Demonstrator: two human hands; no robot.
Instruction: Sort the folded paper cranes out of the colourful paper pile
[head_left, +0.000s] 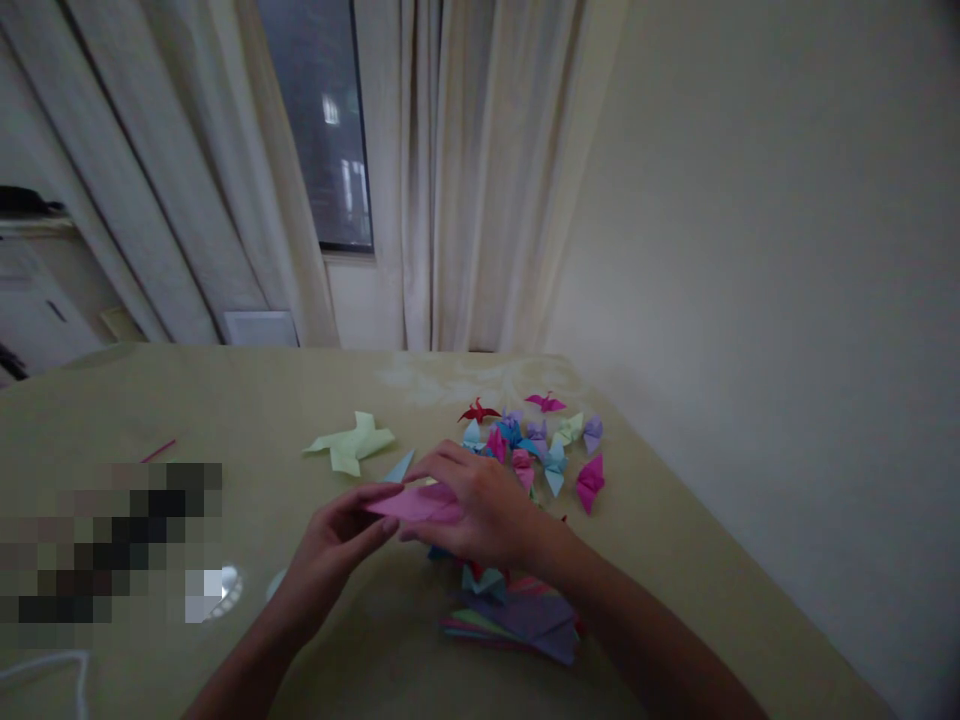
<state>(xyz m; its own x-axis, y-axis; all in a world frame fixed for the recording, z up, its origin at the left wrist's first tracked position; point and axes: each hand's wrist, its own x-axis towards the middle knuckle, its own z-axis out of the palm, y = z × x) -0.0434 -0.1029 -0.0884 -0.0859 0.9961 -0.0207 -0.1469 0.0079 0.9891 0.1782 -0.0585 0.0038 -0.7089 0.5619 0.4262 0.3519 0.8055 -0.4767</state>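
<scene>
Between my two hands is a folded pink sheet of origami paper [417, 503], held above the table. My left hand [346, 528] pinches its pointed left end between thumb and fingers. Around its right end close the fingers of my right hand [476, 505], which hide part of the folds. Just behind the paper lies a light blue folded piece [400, 467]. Several small folded paper cranes [554, 467] in blue, purple, pink, red and green sit behind and to the right of my right hand. A stack of coloured paper sheets [517, 625] rests below my right wrist.
A pale green folded paper shape [352, 443] lies left of the cranes on the table [247, 400]. Farther left are a thin pink stick [159, 450] and a white cord [64, 658]. Curtains [495, 180] and a wall [765, 250] border the table.
</scene>
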